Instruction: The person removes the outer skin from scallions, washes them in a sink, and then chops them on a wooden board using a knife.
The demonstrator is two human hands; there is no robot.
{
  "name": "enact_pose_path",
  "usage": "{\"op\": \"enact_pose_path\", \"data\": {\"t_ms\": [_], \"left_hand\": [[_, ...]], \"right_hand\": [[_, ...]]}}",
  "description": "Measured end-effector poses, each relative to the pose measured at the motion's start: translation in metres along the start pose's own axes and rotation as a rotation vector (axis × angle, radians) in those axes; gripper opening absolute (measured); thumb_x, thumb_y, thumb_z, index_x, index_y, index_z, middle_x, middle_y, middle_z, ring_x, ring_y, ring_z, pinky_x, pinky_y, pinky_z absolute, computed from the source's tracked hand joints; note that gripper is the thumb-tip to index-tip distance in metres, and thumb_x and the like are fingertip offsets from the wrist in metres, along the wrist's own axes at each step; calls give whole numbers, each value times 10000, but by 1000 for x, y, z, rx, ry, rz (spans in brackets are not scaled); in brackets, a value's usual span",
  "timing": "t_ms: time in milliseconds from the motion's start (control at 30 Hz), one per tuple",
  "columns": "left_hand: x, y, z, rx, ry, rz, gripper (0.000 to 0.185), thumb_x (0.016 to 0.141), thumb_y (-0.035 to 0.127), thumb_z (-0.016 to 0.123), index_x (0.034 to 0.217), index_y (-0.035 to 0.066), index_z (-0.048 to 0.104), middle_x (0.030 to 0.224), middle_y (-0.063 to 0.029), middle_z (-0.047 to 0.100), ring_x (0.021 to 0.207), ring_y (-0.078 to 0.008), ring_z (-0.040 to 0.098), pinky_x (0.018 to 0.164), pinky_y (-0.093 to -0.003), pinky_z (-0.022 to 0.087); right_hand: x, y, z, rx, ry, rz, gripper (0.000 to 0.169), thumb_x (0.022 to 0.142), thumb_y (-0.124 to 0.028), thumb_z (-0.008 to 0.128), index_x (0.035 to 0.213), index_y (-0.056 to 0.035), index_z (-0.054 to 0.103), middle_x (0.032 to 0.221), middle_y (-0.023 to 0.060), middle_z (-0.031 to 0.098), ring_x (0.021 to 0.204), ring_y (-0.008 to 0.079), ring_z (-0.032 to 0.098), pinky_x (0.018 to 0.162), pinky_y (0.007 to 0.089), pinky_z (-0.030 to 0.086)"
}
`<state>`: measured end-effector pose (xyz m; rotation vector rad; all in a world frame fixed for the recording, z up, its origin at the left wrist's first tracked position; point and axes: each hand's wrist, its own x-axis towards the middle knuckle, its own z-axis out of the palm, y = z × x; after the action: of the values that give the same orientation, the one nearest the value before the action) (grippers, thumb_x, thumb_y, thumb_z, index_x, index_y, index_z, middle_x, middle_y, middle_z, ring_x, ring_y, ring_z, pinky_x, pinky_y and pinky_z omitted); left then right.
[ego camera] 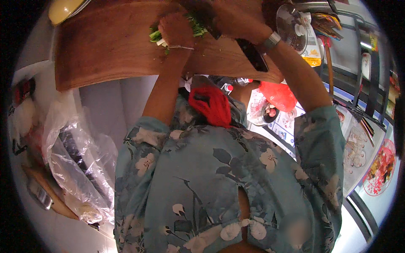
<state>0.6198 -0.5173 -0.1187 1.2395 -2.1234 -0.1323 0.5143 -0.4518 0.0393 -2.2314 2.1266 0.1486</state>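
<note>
At the top of the view, my left hand (176, 29) presses on a bunch of green onions (155, 35) lying on a wooden board (110, 47). Close to its right, my right hand (235, 23) grips a knife with a broad dark blade (202, 14), held over the cut greens (197, 29). The handle end is hidden by my fingers. Below my right wrist a second dark object (253, 54), long and flat like a blade or handle, lies near the board's front edge. Small green bits are scattered beside my left hand.
A yellow bowl (61, 11) is at the upper left. At the right stand a glass lid (292, 30), a food packet (311, 47) and a metal rack (357, 63). Below the board are a red plastic bag (280, 95), bottles and a pot (267, 114). Clear plastic (76, 158) hangs at the left.
</note>
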Motion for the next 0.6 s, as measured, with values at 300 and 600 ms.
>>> {"op": "enact_pose_path", "data": {"t_ms": [300, 600], "left_hand": [[-5, 4, -11, 203, -170, -56, 107, 737, 161, 515, 733, 58, 547, 754, -101, 537, 775, -261, 505, 675, -379, 387], [-4, -1, -3, 182, -41, -17, 110, 737, 142, 516, 770, 42, 548, 790, -100, 542, 792, -266, 504, 678, -390, 393]], "right_hand": [[-9, -15, -2, 275, -213, 74, 107, 746, -93, 523, 791, 0, 549, 646, 166, 592, 522, 320, 571, 429, 427, 388], [19, 5, 0, 474, -199, 46, 117, 684, -39, 537, 733, 64, 560, 688, 213, 591, 557, 322, 577, 481, 409, 426]]}}
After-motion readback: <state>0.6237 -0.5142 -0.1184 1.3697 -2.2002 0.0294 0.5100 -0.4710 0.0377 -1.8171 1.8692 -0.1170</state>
